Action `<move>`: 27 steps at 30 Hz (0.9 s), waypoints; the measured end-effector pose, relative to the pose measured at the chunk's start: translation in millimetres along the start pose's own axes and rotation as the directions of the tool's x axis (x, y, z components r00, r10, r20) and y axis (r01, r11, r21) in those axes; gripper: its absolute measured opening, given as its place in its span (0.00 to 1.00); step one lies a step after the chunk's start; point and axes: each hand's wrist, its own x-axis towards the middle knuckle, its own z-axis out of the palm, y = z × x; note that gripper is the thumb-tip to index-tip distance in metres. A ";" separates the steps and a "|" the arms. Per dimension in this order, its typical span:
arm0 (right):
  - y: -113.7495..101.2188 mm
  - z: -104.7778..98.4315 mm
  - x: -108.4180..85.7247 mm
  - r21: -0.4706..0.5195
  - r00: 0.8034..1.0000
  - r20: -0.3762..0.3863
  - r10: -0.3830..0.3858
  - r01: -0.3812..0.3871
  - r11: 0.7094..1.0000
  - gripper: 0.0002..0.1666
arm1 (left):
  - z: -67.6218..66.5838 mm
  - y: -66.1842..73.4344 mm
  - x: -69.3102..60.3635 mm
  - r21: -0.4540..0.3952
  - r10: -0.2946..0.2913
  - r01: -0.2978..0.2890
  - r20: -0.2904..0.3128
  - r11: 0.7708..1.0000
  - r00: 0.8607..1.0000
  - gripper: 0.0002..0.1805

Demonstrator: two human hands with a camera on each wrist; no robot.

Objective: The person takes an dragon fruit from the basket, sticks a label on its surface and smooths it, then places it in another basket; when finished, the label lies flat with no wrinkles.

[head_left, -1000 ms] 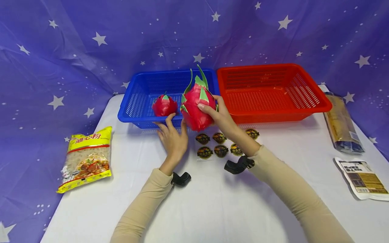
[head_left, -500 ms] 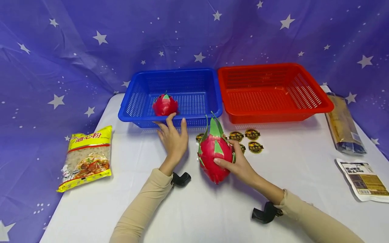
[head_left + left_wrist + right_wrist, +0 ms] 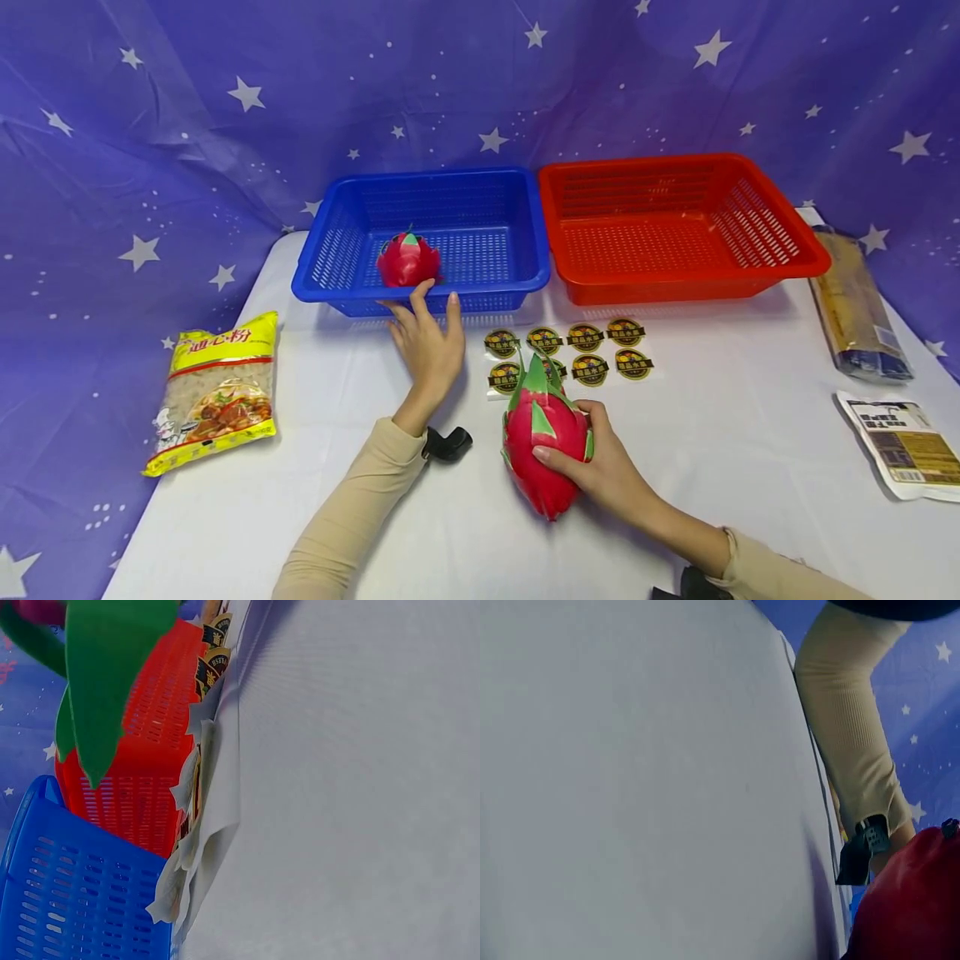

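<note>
My right hand [image 3: 611,471] grips a large pink dragon fruit [image 3: 546,442] with green leaf tips, low over the front half of the table. Its leafy end points toward the baskets. The fruit's green leaves [image 3: 112,667] show at upper left in the left wrist view, and its red skin [image 3: 915,907] fills the lower right corner of the right wrist view. With fingers spread, my left hand [image 3: 427,342] rests at the front rim of the blue basket [image 3: 360,294]. A second dragon fruit [image 3: 408,262] sits inside that basket, just beyond the fingertips.
A red basket [image 3: 697,287] stands right of the blue one. Round black-and-gold stickers [image 3: 590,369] on a clear sheet lie before them. A yellow pasta bag [image 3: 217,392] lies at left; a brown package [image 3: 858,308] and white pouch [image 3: 903,446] lie at right.
My right hand has drawn the large dragon fruit from over the blue basket's front edge toward me and slightly right, uncovering stickers. The left hand has stayed at the rim.
</note>
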 end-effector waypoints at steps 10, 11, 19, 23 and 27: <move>-0.2 7.1 -9.2 -0.084 0.999 -0.030 0.029 -0.032 0.996 0.39 | 0.9 1.8 -0.9 -0.012 0.005 -0.005 0.016 1.000 1.000 0.26; -0.6 7.0 -9.3 -0.091 0.999 -0.028 0.036 -0.039 0.995 0.39 | 1.0 1.7 -1.3 -0.015 0.004 -0.004 0.017 1.000 1.000 0.26; -2.7 5.8 -11.3 -0.150 0.998 0.026 0.054 -0.049 0.987 0.41 | 1.6 -0.5 -2.1 -0.006 0.019 -0.019 -0.003 1.000 1.000 0.26; -4.6 5.5 -12.8 -0.181 0.998 0.040 0.041 -0.033 0.983 0.43 | 2.1 -2.2 -2.3 -0.004 0.025 -0.025 -0.008 1.000 1.000 0.26; -5.6 4.9 -14.6 -0.196 0.998 0.049 0.042 -0.031 0.980 0.44 | 2.6 -3.8 -3.4 -0.007 0.022 -0.022 0.002 1.000 1.000 0.27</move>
